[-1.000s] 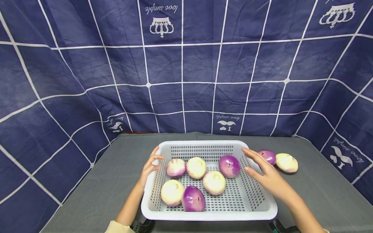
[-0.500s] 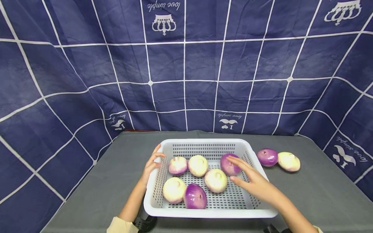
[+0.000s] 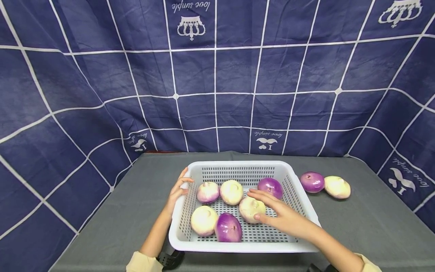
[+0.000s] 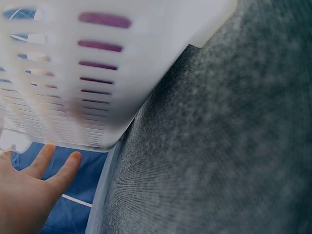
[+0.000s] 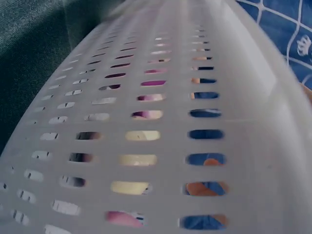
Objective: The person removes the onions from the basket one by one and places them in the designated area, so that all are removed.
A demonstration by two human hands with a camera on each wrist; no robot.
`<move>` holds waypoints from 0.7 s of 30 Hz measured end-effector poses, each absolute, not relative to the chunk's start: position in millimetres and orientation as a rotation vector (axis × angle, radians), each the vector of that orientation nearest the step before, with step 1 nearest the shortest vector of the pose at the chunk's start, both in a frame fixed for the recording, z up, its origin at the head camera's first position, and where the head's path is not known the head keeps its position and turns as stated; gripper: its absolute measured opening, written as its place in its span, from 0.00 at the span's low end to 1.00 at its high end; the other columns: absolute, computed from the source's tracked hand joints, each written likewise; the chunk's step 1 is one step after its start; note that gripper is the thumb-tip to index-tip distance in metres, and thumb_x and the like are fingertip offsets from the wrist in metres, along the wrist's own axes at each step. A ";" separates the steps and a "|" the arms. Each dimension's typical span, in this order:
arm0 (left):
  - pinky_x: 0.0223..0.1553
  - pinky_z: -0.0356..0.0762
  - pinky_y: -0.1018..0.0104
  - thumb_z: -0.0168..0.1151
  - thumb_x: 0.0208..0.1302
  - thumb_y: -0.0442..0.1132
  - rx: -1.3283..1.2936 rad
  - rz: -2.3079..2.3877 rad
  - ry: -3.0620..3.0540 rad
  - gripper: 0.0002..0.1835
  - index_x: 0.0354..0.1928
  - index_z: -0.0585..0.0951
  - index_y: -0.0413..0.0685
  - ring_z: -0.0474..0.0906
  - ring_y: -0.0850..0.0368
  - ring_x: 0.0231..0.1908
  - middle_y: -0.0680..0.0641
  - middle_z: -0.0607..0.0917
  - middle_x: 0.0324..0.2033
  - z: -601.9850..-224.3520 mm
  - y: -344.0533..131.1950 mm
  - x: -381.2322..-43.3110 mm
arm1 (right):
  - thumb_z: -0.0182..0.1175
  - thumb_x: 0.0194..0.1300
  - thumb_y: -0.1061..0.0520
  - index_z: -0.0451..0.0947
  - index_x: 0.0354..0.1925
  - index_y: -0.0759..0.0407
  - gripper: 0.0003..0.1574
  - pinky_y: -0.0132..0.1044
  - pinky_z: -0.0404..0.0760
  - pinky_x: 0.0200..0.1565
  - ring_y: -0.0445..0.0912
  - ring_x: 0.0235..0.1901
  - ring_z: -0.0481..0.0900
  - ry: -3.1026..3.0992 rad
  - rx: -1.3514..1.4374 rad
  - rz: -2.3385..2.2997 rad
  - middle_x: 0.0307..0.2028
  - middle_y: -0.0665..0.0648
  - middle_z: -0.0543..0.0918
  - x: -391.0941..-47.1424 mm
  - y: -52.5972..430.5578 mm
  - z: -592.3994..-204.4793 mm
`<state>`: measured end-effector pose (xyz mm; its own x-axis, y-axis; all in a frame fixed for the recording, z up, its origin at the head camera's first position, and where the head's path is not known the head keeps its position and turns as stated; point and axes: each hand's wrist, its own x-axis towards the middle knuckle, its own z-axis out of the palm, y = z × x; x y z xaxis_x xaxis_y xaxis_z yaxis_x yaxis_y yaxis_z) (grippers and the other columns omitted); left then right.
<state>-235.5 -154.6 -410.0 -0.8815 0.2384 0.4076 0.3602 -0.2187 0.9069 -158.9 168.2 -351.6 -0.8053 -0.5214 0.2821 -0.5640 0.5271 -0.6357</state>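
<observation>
A light grey perforated plastic basket [image 3: 238, 247] stands on the grey cloth, holding several onions. My left hand [image 3: 176, 194] is at its left rim, fingers spread at the edge; the left wrist view shows two straight fingers [image 4: 68, 170] beside the outer wall. Over the basket's right half reaches my right hand [image 3: 289, 221], thumb and fingers apart around the right side of a pale onion [image 3: 250, 207]. Whether they touch it, I cannot tell. A purple onion [image 3: 270, 187] lies just behind this hand. In the right wrist view, the slotted basket wall [image 5: 165, 146] hides most of the hand.
Outside the basket, to its right, lie a purple onion [image 3: 312, 182] and a pale onion [image 3: 337, 187], side by side. A dark blue cloth [image 3: 238, 75] with white lines hangs behind and at both sides of the grey-covered table [image 3: 129, 211].
My right hand has moved left from the basket's right rim, past the purple onion, to the pale onion in the middle. The left hand stays at the left rim. The view has shifted slightly.
</observation>
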 end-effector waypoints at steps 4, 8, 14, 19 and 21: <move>0.55 0.61 0.77 0.36 0.49 0.25 -0.737 -2.269 -1.911 0.23 0.40 0.76 0.52 0.34 0.39 0.67 0.38 0.38 0.70 -410.4 -154.3 -236.2 | 0.57 0.60 0.50 0.64 0.62 0.46 0.32 0.59 0.61 0.57 0.51 0.65 0.59 -2.708 0.987 1.202 0.63 0.50 0.68 -158.8 165.1 -347.4; 0.55 0.61 0.77 0.37 0.48 0.25 -0.738 -2.274 -1.908 0.22 0.40 0.75 0.50 0.34 0.39 0.67 0.38 0.38 0.70 -410.2 -154.1 -236.4 | 0.57 0.59 0.49 0.64 0.62 0.47 0.33 0.61 0.59 0.58 0.56 0.65 0.57 -2.735 0.967 1.332 0.64 0.53 0.66 -158.6 158.7 -345.6; 0.55 0.61 0.77 0.37 0.48 0.25 -0.726 -2.264 -1.909 0.21 0.40 0.76 0.49 0.35 0.38 0.67 0.39 0.39 0.70 -409.7 -154.2 -235.6 | 0.58 0.58 0.46 0.65 0.61 0.52 0.33 0.61 0.61 0.57 0.60 0.63 0.59 -2.783 1.028 1.427 0.62 0.58 0.67 -159.3 144.6 -346.5; 0.56 0.61 0.77 0.37 0.48 0.25 -0.737 -2.270 -1.902 0.21 0.40 0.75 0.48 0.35 0.39 0.67 0.38 0.38 0.70 -410.4 -154.8 -236.2 | 0.57 0.58 0.44 0.65 0.62 0.53 0.35 0.59 0.61 0.58 0.57 0.64 0.60 -2.817 1.098 1.410 0.62 0.58 0.67 -162.3 133.8 -349.7; 0.55 0.60 0.77 0.37 0.49 0.25 -0.737 -2.271 -1.903 0.21 0.40 0.75 0.47 0.34 0.39 0.67 0.38 0.39 0.70 -410.9 -155.3 -236.3 | 0.57 0.58 0.44 0.65 0.62 0.55 0.36 0.58 0.62 0.58 0.56 0.63 0.61 -2.829 1.106 1.399 0.62 0.58 0.68 -164.3 130.6 -351.0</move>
